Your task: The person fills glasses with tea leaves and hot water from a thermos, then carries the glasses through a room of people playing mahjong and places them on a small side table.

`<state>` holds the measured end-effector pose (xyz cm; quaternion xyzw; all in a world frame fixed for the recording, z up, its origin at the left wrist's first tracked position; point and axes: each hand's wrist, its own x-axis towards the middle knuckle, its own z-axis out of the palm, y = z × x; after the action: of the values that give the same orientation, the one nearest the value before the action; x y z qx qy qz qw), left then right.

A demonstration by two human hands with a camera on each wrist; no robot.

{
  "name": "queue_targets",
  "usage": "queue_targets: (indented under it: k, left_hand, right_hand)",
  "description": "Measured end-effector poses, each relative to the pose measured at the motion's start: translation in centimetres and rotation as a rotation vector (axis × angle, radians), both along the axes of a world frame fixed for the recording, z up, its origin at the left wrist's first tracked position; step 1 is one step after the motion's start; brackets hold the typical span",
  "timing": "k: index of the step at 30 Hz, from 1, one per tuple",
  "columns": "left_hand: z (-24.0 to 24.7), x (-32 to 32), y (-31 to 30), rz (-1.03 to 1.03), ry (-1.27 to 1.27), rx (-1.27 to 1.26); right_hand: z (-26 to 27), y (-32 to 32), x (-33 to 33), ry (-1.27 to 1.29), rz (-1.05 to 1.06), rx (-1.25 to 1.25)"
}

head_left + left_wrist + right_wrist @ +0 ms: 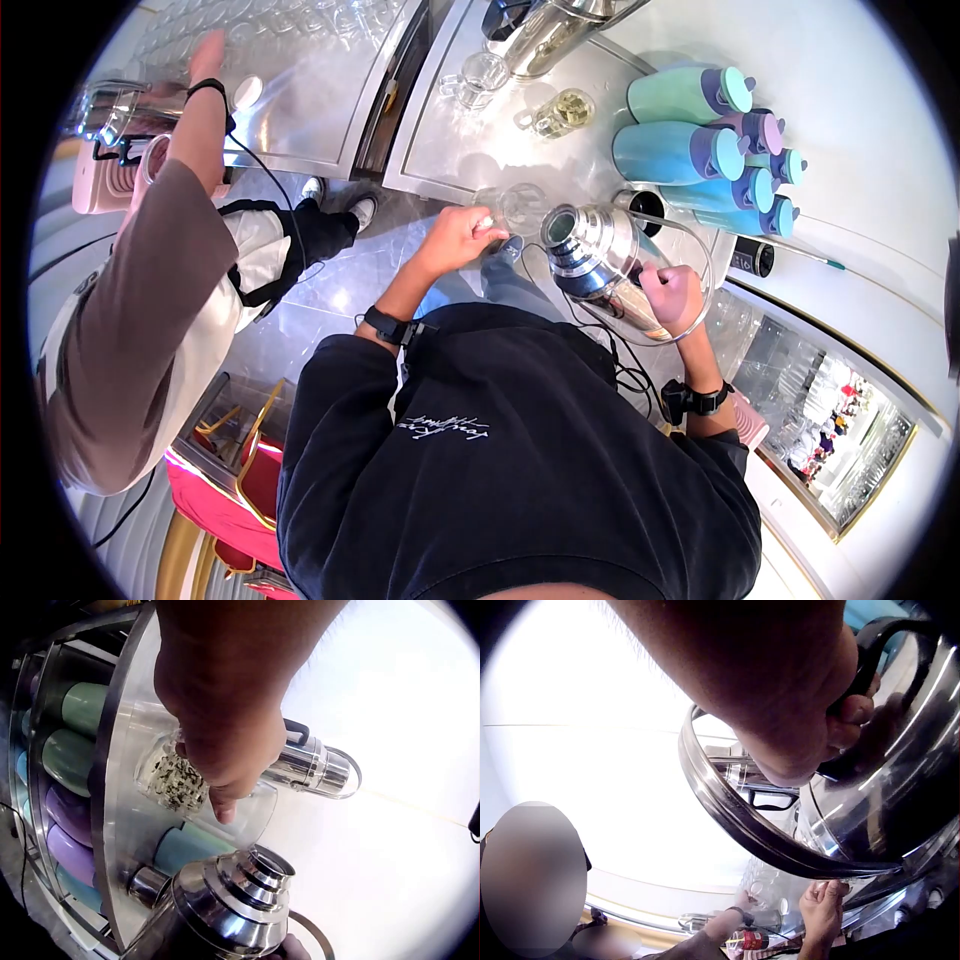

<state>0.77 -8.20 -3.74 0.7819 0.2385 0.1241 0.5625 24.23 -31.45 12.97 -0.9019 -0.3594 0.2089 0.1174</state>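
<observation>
My left hand [460, 238] grips a clear glass mug [525, 205] in front of the counter's edge. My right hand [675, 298] holds a shiny steel thermos jug [595, 250] by its black handle. The jug is tilted, its uncovered mouth facing the glass mug, and its metal carrying loop hangs around my right wrist. In the left wrist view, the jug's mouth [274, 861] is right at the mug's rim [262, 825]. Behind the mug stands a glass cup of tea leaves [176, 776].
On the steel counter [450, 140] are another glass mug [485, 75], a second steel thermos [555, 40], a dark-mouthed steel cup [640, 212] and several stacked blue and green bottles [660, 152]. To the left another person's arm [205, 150] reaches over rows of glasses [270, 25].
</observation>
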Motion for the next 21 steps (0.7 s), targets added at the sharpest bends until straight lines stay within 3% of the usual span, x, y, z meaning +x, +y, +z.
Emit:
queue_targets:
  k: [21]
  left_hand:
    - [-0.06,0.05,-0.01,-0.02,0.001,0.024]
  right_hand:
    - [0.22,-0.2,-0.36,0.006,-0.023,-0.01]
